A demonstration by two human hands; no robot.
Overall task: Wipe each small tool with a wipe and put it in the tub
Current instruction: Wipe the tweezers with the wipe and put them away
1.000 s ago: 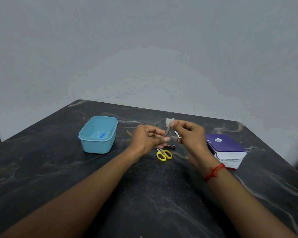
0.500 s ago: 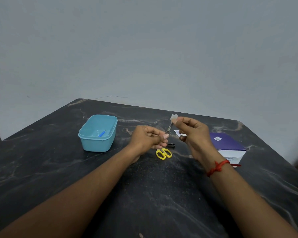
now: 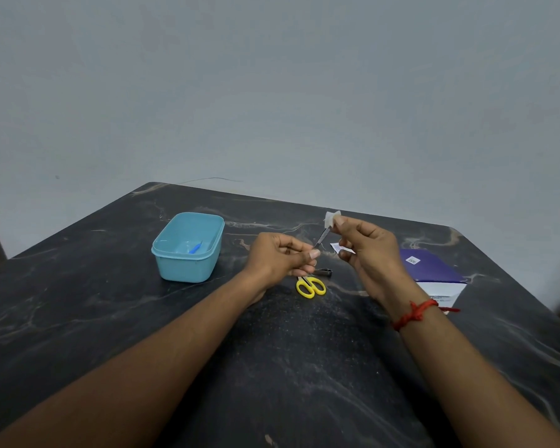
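My left hand [image 3: 282, 257] pinches the lower end of a thin metal nail file [image 3: 321, 238], held slanting up to the right above the table. Around the file's upper tip my right hand [image 3: 369, 250] pinches a small white wipe [image 3: 331, 218]. A light blue tub [image 3: 188, 250] stands to the left on the dark table, with a small blue tool [image 3: 195, 248] lying inside. Below my hands on the table lie yellow-handled scissors [image 3: 311, 287] and a metal nail clipper [image 3: 323, 272], both partly hidden by my left hand.
A purple and white box [image 3: 434, 270] lies behind my right wrist. A torn white wipe packet [image 3: 340, 248] lies between my hands. The dark marble table [image 3: 288, 367] ends at a grey wall behind; its right edge runs close to the box.
My right hand has slid the wipe up along the file, from near the middle to its upper tip. My left hand has held almost still.
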